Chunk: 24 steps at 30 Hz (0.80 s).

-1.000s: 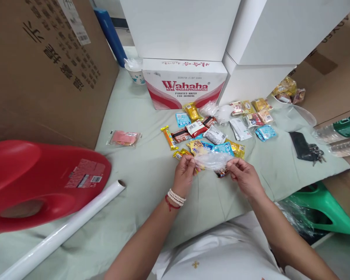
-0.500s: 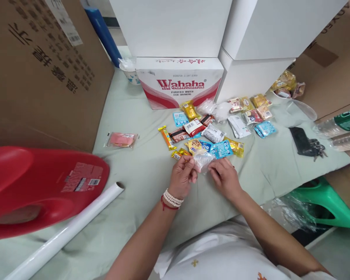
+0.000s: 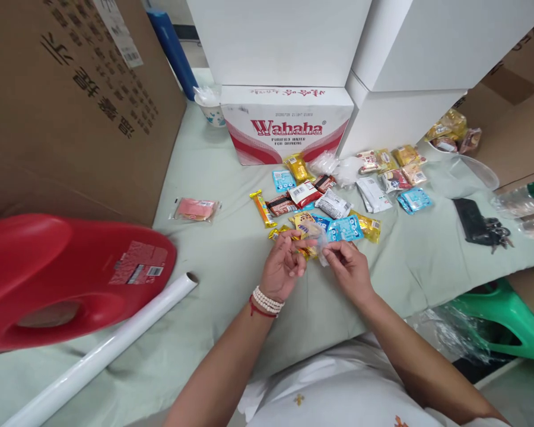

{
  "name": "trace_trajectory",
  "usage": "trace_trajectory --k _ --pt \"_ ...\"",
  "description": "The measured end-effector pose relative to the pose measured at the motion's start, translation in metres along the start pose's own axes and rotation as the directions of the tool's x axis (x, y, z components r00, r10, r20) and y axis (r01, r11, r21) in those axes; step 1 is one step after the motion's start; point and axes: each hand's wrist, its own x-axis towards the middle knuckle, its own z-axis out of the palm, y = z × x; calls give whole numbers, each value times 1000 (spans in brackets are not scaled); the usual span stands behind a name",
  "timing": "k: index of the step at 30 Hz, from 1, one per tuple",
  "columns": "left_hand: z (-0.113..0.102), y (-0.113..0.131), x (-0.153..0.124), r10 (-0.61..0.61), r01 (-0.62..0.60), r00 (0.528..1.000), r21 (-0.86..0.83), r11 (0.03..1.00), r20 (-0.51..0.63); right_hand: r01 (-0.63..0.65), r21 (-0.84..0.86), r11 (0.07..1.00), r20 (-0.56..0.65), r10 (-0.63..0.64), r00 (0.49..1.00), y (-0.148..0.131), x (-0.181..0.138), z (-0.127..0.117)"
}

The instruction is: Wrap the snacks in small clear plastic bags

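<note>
Thumb and fingers of my right hand [image 3: 349, 264] pinch a thin clear plastic bag [image 3: 324, 254] low over the table. My left hand [image 3: 283, 264], with white beads and a red cord at the wrist, is palm up with its fingers apart. One of its fingers points to the bag and seems to touch it or reach into its mouth. Just beyond lie several wrapped snacks, among them a blue packet [image 3: 345, 228], a grey-white packet [image 3: 333, 204], a red-and-white packet [image 3: 303, 193] and an orange stick packet [image 3: 262, 209]. The bag partly covers a yellow packet.
Behind the snacks stands a Wahaha water carton [image 3: 289, 133] below white boxes [image 3: 276, 41]. A pink packet [image 3: 196, 209], a red plastic jug [image 3: 84, 267] and a white roll [image 3: 107, 350] are at left. Keys [image 3: 496, 231], bottles [image 3: 523, 198] and a snack bowl [image 3: 440, 145] are at right.
The bag's bulk has left my left hand's pinch, and that hand's fingers have spread. My right hand now pinches the bag's edge. The view has shifted slightly left.
</note>
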Motion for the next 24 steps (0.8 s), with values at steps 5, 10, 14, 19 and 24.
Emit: trace_trajectory --k 5,10,14,19,24 --pt "2 -14 0 159 -132 986 337 932 -55 -303 488 818 128 277 952 -7 4 1" --pt "3 -17 -6 296 -278 952 616 737 75 -352 774 527 100 447 889 -7 10 -12" --pt "5 -12 -14 330 -457 887 721 521 323 -336 836 433 73 519 852 3 15 -31" --pt "5 -6 -17 264 -528 848 694 490 459 -356 714 603 17 493 870 14 9 -54" --pt "9 7 -13 454 -390 880 764 515 143 -294 410 864 75 289 954 14 -4 -84"
